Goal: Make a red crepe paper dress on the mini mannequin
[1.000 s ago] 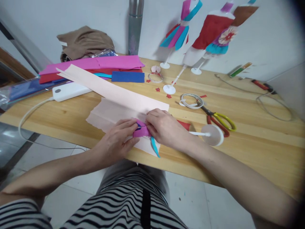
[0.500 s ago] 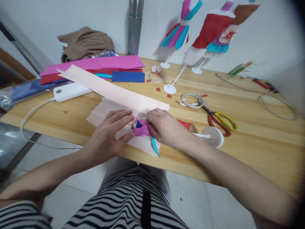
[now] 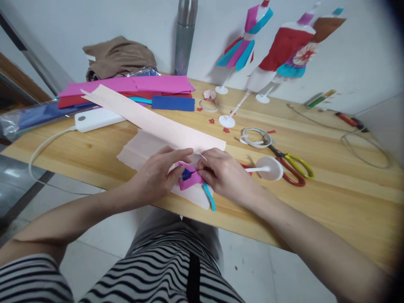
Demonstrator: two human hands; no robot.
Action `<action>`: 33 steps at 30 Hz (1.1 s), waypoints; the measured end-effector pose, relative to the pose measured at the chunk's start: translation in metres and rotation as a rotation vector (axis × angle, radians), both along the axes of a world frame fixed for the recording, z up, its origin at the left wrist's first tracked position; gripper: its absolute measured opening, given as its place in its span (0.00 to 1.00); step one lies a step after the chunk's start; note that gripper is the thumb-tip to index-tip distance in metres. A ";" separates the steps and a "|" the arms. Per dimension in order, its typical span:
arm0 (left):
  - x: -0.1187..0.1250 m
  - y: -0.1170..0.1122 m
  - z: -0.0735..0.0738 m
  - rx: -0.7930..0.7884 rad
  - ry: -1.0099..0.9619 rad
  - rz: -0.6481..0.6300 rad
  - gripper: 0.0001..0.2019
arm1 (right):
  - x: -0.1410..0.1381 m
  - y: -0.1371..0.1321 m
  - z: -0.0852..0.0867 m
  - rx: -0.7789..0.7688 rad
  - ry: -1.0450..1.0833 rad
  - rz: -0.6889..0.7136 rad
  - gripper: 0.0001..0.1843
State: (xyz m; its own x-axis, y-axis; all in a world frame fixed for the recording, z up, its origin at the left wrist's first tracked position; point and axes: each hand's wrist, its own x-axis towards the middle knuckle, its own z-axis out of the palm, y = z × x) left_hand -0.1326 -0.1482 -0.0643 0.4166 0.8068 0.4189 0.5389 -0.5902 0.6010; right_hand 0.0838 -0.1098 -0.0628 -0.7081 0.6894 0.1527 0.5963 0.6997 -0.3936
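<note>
Bent at the elbow on the left, with the forearm slanting over the front edge of the worktop (image 3: 334,206) and the left hand (image 3: 154,174) arched, palm down. Parted there at thumb and fingers (image 3: 173,158), with a visible gap and the thumb tip at the left end of the magenta piece (image 3: 192,184). Stretched straighter on the right, with the right hand (image 3: 225,172) curled inward. Drawn narrow at those fingers, seemingly pinched on the right end of the magenta piece, though too covered to be sure, with a thin white strip (image 3: 203,157) poking up. Lies between both hands, near the middle of the front edge, over a torn pale pink sheet (image 3: 134,155). Trails a turquoise strip (image 3: 209,198) toward that edge.

To the right, just beside the right hand, a white disc base (image 3: 269,168) tipped on its side, then scissors (image 3: 292,166) and a tape ring (image 3: 256,137). From scissors to front edge, a broad band of plain wood. Just behind the hands, a folded pale pink strip (image 3: 160,120), slanting toward the left rear. Along the back edge, a grey bottle (image 3: 184,46) and dressed forms (image 3: 285,48), well apart from both hands.
</note>
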 end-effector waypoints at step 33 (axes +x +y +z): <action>0.014 -0.014 -0.017 0.282 0.218 -0.020 0.11 | 0.012 -0.041 -0.014 0.381 0.185 -0.057 0.06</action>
State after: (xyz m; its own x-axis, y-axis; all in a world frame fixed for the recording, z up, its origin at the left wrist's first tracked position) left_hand -0.1184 -0.1620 -0.0815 0.5350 0.6632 0.5235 0.6232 -0.7281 0.2855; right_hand 0.0963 -0.1506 -0.0773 -0.6071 0.5961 0.5254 0.5816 0.7839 -0.2172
